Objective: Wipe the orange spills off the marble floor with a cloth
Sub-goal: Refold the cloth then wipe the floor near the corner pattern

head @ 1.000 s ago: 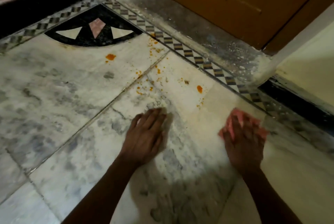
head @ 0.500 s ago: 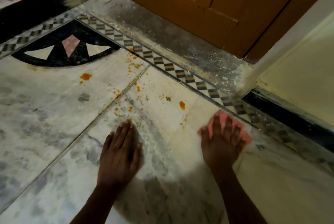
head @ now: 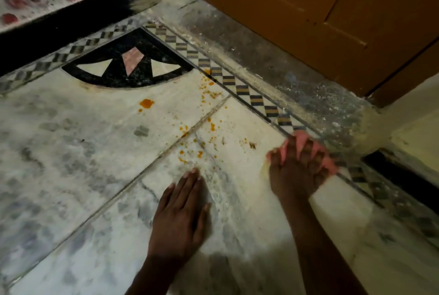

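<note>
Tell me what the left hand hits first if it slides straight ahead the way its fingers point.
Probably the scatter of small orange drops just beyond the left hand, whose fingertips lie flat on the marble floor.

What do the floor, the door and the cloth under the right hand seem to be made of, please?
Floor: polished marble, going by its grey veining. Door: wood with raised panels, brown finish. Cloth: soft pink fabric, seemingly, bunched under the right hand.

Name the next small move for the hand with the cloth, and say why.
Probably sweep the right hand, pressing the pink cloth, leftward onto the nearest orange specks: they remain unwiped beside it, beyond the left hand.
</note>
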`<state>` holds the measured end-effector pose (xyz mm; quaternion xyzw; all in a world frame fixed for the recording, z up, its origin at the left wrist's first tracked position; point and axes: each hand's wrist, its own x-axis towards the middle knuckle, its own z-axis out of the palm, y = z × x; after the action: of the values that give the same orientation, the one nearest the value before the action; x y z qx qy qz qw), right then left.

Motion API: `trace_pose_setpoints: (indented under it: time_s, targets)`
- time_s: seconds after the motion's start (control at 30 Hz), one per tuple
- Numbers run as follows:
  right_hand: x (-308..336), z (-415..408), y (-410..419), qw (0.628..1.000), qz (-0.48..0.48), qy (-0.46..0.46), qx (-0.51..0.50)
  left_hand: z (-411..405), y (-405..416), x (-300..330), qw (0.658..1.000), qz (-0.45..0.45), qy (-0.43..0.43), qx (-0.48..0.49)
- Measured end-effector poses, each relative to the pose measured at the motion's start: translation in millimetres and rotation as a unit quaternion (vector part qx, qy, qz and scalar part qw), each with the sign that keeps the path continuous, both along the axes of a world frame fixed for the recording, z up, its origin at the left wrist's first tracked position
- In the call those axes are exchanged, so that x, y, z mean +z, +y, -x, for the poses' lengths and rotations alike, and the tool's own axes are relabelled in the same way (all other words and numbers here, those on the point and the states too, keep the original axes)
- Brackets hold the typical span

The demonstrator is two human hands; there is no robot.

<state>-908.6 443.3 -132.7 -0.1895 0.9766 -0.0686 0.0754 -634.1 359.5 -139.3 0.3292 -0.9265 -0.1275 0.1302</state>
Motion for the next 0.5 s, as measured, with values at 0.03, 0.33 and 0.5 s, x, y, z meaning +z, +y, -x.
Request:
trace_pose_setpoints:
  time_s: [0.03,0.33,0.5]
  targets:
    - [-1.2,-6.7,-12.1,0.999,0.014,0.008,0.031,0.7,1.4,0.0,1.0,0.0,0.007,0.007]
    - [7.8,-31.3,20.5,0.998,-0.001,0.027,0.059,4.0,-2.3,6.7,1.0,0.007,0.004,0.008]
    - [8.8,-8.1,-51.2,0.992,0.001,-0.006,0.125,4.7,-2.7,3.7,1.0,0.028,0.001,0.006]
